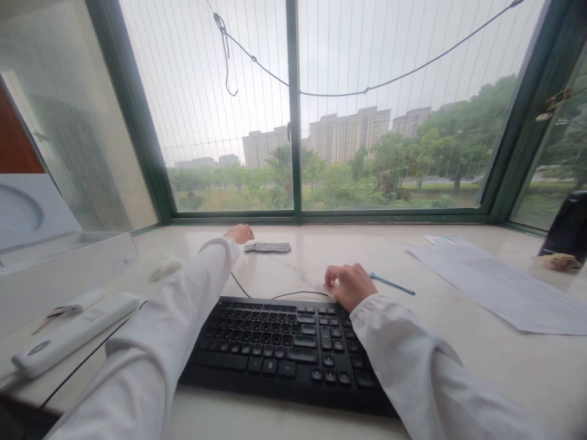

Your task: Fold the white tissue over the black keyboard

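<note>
My left hand reaches far across the pale sill, fingers curled, right next to a small grey flat strip; I cannot see whether it touches it. My right hand rests just behind the black keyboard, fingers bent down onto the surface, apparently over something small and pale that I cannot make out. A thin blue pen lies just right of that hand. Both arms wear white sleeves. The keyboard's black cable curls between my hands.
An open white box stands at the left, with a white remote-like device in front of it. A crumpled tissue lies beside the box. Printed paper sheets cover the right side. A dark object stands far right. Windows close the back.
</note>
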`<action>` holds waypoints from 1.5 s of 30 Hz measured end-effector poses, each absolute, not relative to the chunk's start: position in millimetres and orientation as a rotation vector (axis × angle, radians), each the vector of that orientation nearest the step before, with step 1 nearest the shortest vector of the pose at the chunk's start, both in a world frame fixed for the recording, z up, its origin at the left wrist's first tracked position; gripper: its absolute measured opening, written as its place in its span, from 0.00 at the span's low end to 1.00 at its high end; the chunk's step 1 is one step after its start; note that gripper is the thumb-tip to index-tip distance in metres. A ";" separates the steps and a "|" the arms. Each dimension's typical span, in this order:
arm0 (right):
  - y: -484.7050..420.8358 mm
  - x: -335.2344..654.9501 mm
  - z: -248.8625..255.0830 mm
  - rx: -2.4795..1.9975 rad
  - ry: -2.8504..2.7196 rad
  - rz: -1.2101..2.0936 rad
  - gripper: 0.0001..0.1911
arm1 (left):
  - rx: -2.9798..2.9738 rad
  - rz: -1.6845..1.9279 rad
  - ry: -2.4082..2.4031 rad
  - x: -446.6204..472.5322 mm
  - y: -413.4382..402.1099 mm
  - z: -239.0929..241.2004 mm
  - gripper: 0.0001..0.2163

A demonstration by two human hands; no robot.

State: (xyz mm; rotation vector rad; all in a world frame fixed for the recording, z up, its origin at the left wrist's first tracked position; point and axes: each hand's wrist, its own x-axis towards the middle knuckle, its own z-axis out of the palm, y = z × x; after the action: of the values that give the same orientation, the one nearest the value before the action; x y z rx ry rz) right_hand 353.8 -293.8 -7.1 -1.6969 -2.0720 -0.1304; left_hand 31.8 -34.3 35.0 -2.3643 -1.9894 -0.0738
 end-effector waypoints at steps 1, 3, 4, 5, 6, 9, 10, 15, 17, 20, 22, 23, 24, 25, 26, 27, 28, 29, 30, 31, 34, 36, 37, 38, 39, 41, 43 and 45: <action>-294.2 353.7 -7.5 -1.699 -2.068 -0.131 0.06 | -2.356 -0.082 -1.991 31.8 -30.1 33.0 0.14; -294.7 353.5 -8.5 -1.705 -2.057 -0.133 0.06 | -2.344 -0.093 -1.997 31.4 -23.4 28.5 0.13; -294.7 353.4 -9.0 -1.706 -2.053 -0.132 0.06 | -2.339 -0.099 -2.001 31.0 -20.8 26.1 0.12; -294.6 353.4 -9.5 -1.706 -2.051 -0.129 0.06 | -2.334 -0.106 -2.007 30.6 -18.6 23.7 0.12; -294.4 353.3 -9.9 -1.706 -2.049 -0.125 0.06 | -2.328 -0.115 -2.014 29.9 -16.6 21.3 0.12; -293.7 352.9 -10.3 -1.709 -2.054 -0.115 0.06 | -2.321 -0.148 -2.029 26.8 -11.6 15.6 0.13; -293.6 352.8 -10.2 -1.712 -2.054 -0.113 0.06 | -2.324 -0.158 -2.029 25.5 -10.0 14.4 0.13; -294.7 352.1 -8.7 -1.711 -2.053 -0.102 0.06 | -2.379 -0.204 -1.988 19.4 -3.3 11.9 0.14; -295.2 352.1 -8.4 -1.708 -2.055 -0.098 0.06 | -2.401 -0.211 -1.976 18.0 -1.7 11.1 0.14; -295.4 351.9 -8.5 -1.708 -2.059 -0.101 0.06 | -2.415 -0.217 -1.973 17.1 -0.3 10.1 0.14; -295.3 351.7 -8.7 -1.710 -2.059 -0.101 0.06 | -2.414 -0.227 -1.975 17.5 0.3 9.8 0.15; -295.2 351.6 -8.9 -1.711 -2.059 -0.101 0.06 | -2.415 -0.234 -1.974 18.1 0.5 9.9 0.15; -295.1 351.6 -9.1 -1.712 -2.058 -0.101 0.06 | -2.420 -0.240 -1.972 18.8 0.7 10.1 0.16; -295.0 351.6 -9.3 -1.713 -2.057 -0.102 0.06 | -2.428 -0.243 -1.969 19.6 0.9 10.5 0.16; -295.0 351.7 -9.5 -1.713 -2.056 -0.104 0.06 | -2.437 -0.244 -1.967 20.5 1.1 10.9 0.16; -295.0 351.8 -9.6 -1.712 -2.056 -0.106 0.06 | -2.443 -0.242 -1.967 21.2 1.3 11.4 0.16; -294.9 351.9 -9.8 -1.710 -2.056 -0.106 0.06 | -2.447 -0.239 -1.970 21.8 1.5 11.8 0.16; -294.9 351.9 -9.9 -1.708 -2.056 -0.105 0.06 | -2.446 -0.238 -1.975 22.3 1.8 12.1 0.16; -294.8 351.9 -9.8 -1.708 -2.056 -0.104 0.06 | -2.441 -0.238 -1.983 22.5 2.1 12.4 0.16; -294.7 351.9 -9.7 -1.708 -2.056 -0.102 0.06 | -2.434 -0.241 -1.991 22.5 2.5 12.5 0.16; -294.4 351.6 -8.9 -1.708 -2.058 -0.097 0.06 | -2.417 -0.249 -2.011 22.0 3.9 11.9 0.17; -294.4 351.4 -8.3 -1.708 -2.062 -0.092 0.06 | -2.412 -0.255 -2.019 21.7 4.6 10.9 0.17; -294.6 351.3 -8.0 -1.709 -2.063 -0.091 0.06 | -2.411 -0.259 -2.021 21.7 4.8 10.2 0.17; -294.8 351.2 -7.8 -1.710 -2.063 -0.087 0.06 | -2.410 -0.263 -2.023 21.9 4.9 9.5 0.17; -295.1 351.1 -7.5 -1.713 -2.062 -0.084 0.06 | -2.410 -0.268 -2.023 22.1 4.9 8.8 0.17; -295.8 350.8 -7.0 -1.717 -2.063 -0.079 0.06 | -2.413 -0.276 -2.025 22.9 4.7 7.4 0.16; -296.4 350.5 -6.5 -1.718 -2.068 -0.079 0.06 | -2.416 -0.283 -2.025 23.8 4.4 6.2 0.16; -296.8 350.2 -6.0 -1.716 -2.069 -0.080 0.06 | -2.419 -0.290 -2.025 24.5 4.4 5.4 0.16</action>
State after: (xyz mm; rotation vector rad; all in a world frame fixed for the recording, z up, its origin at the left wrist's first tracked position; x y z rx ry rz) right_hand 350.2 -296.8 -6.0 -1.7161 -2.0690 -0.0801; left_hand 24.5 4.4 5.4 -2.4190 -2.0247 -0.2898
